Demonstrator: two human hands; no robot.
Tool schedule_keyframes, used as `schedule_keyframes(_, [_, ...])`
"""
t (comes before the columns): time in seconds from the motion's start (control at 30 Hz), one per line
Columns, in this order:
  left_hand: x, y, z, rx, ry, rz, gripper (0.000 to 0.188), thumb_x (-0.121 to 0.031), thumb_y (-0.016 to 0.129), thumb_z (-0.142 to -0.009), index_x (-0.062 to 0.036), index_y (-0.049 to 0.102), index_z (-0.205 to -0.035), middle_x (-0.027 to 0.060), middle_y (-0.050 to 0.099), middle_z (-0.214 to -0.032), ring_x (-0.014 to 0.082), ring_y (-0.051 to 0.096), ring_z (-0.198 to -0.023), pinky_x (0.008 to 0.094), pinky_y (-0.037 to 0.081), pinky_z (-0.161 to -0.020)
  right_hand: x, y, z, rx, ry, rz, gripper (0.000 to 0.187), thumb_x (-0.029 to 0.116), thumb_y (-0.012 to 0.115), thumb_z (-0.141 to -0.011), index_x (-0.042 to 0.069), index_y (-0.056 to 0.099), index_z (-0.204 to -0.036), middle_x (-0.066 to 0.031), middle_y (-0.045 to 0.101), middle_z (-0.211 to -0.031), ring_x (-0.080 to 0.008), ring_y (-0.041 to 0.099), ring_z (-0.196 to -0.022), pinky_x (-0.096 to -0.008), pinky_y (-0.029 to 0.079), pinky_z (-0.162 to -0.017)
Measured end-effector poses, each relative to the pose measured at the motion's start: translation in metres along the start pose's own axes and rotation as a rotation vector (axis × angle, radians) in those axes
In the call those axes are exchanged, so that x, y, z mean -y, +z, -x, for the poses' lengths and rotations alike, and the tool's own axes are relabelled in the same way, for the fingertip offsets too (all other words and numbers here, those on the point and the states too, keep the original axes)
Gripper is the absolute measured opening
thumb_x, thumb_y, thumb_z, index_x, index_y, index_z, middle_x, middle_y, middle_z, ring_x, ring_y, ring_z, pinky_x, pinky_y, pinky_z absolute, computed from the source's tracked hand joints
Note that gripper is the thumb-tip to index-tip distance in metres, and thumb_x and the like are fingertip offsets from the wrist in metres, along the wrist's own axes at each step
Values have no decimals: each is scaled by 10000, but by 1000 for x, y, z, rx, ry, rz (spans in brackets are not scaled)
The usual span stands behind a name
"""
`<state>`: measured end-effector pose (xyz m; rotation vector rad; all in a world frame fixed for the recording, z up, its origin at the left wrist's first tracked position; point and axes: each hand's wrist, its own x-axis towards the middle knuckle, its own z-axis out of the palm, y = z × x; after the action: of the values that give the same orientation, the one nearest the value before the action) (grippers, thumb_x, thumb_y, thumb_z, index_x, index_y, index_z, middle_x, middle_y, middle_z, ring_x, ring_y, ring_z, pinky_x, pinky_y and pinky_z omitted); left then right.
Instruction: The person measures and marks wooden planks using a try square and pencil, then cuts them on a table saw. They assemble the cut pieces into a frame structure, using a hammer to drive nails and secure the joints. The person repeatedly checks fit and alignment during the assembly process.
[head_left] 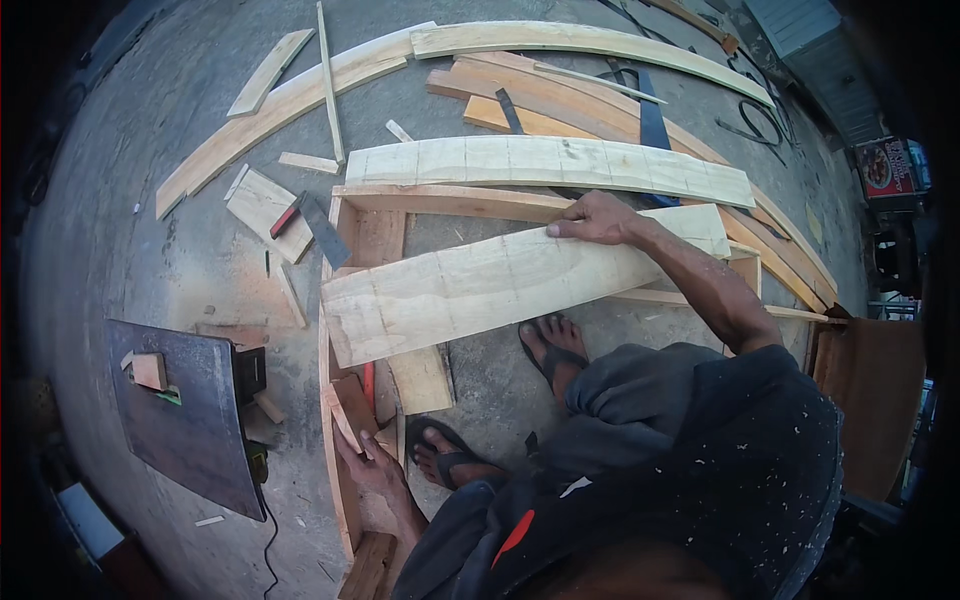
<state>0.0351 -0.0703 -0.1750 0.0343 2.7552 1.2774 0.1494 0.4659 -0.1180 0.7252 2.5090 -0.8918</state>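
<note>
The pale board (480, 290) lies across the wooden frame (460, 202), its long axis slanting from near left to far right. The right hand (597, 220) grips its far edge; the left hand (376, 470) is at the frame's left side, its grip unclear.

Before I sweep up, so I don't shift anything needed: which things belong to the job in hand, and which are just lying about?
Apparently in the job:
pale wide board, right hand at its far edge
wooden frame beneath it, left hand at its side

Apparently just lying about:
red-and-grey tool
short offcut near it
long pale plank at the top
</note>
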Motion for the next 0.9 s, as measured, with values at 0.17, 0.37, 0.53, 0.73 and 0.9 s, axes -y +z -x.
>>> schedule_keyframes(0.17, [-33, -7, 1, -59, 53, 45, 540, -239, 606, -1026, 31, 466, -1473, 253, 594, -1365, 282, 634, -1162, 351, 541, -903, 28, 15, 7, 74, 17, -146, 705, 689, 579, -914, 15, 741, -786, -100, 591, -587, -191, 548, -604, -397, 415, -577])
schedule_keyframes(0.37, [-18, -3, -8, -209, 178, 30, 487, -188, 690, -960, -19, 572, -1401, 176, 723, -1144, 211, 700, -933, 327, 545, -813, 45, 36, 22, 232, 72, -91, 595, 586, 606, -952, 21, 788, -908, -98, 664, -656, -170, 598, -639, -371, 455, -630])
schedule_keyframes(0.53, [-69, -29, -15, -75, -10, -19, 434, -159, 748, -886, -52, 656, -1297, 151, 752, -1090, 206, 729, -988, 327, 555, -836, 53, 37, 25, 425, 182, -97, 659, 613, 574, -962, -13, 770, -1023, -113, 735, -840, -198, 662, -773, -370, 508, -757])
schedule_keyframes(0.73, [-74, -32, -22, -41, -62, -12, 404, -229, 764, -888, -79, 684, -1255, 163, 749, -1088, 241, 741, -977, 343, 559, -841, 43, 42, 33, 656, 356, -138, 768, 689, 422, -995, 3, 684, -1222, -163, 691, -1089, -210, 630, -987, -377, 479, -859])
schedule_keyframes(0.9, [-64, -32, -25, -109, 136, -94, 392, -212, 762, -896, -66, 684, -1251, 150, 752, -1029, 200, 731, -901, 317, 554, -786, 39, 52, 24, 567, 297, -95, 744, 649, 410, -1017, -17, 703, -1172, -162, 709, -1009, -229, 650, -933, -389, 483, -866])
